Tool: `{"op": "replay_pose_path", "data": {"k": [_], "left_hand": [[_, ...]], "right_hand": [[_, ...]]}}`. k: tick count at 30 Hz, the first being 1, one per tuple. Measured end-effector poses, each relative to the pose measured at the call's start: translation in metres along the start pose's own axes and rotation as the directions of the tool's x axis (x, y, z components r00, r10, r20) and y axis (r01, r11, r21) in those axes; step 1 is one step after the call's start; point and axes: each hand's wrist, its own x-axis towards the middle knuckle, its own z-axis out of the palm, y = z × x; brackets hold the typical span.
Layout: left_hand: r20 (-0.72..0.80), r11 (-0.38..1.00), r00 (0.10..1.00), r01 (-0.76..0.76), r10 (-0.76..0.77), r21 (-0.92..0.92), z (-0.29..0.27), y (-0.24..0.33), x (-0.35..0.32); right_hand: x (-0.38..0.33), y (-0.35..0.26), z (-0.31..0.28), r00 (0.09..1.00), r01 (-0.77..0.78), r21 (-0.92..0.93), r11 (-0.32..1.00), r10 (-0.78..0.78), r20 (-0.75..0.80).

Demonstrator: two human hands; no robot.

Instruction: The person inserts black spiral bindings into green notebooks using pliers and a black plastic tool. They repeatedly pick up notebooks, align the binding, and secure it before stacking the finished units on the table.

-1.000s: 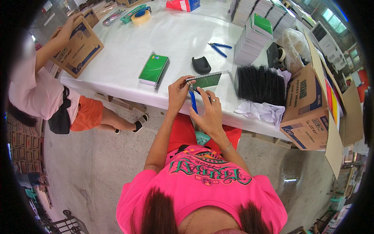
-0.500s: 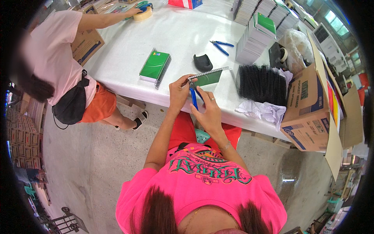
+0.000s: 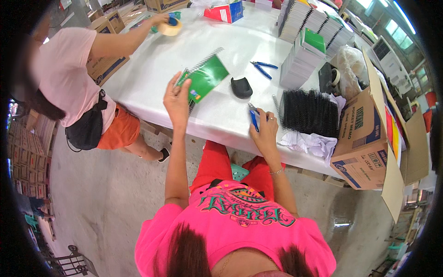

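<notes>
- green was the cover of the notebook, which the left hand held pinched near its wire-bound side, left of the black curved piece on the worktop.
- blue-handled cutters sat in the right hand, the fingers wrapped about the grips, nearer the person than the black curved piece and slightly right of it.
- a second green notebook showed as a strip beside the left fingers, farther left of the black curved piece.
- spare cutters lay beyond the black curved piece and to its right; the heap of black coils was well to its right.
- good handling here, as i judged it, called for a light grip that spared the wire loops, the two bindings kept from snagging, and the cutter tips turned away from the glossy cover.
- the left palm and the covered part of the second notebook were hidden, so whether the two notebooks touched could not be told.
- the right palm was out of sight too, and the cutter tips were too small to show whether they met.
</notes>
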Motion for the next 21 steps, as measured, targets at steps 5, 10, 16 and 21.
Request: {"op": "replay_pose_path", "data": {"k": [5,10,16,21], "left_hand": [[-0.137,0.994,0.989,0.073,-0.062,0.076,-0.026,-0.031,0.033],[-0.195,0.993,0.98,0.057,-0.036,0.103,-0.035,-0.053,0.035],[-0.243,0.967,0.97,0.08,-0.02,0.242,-0.045,-0.067,0.028],[-0.274,0.945,0.962,0.098,-0.009,0.312,-0.056,-0.08,0.029]], "right_hand": [[-0.002,0.011,0.02,0.981,0.001,-0.046,0.999,-0.01,-0.192],[-0.006,0.008,0.018,0.984,-0.025,-0.1,0.995,0.007,-0.176],[-0.007,0.009,0.019,0.982,-0.041,-0.149,0.988,0.013,-0.187],[-0.007,0.006,0.016,0.99,-0.05,-0.13,0.99,0.032,-0.138]]}}
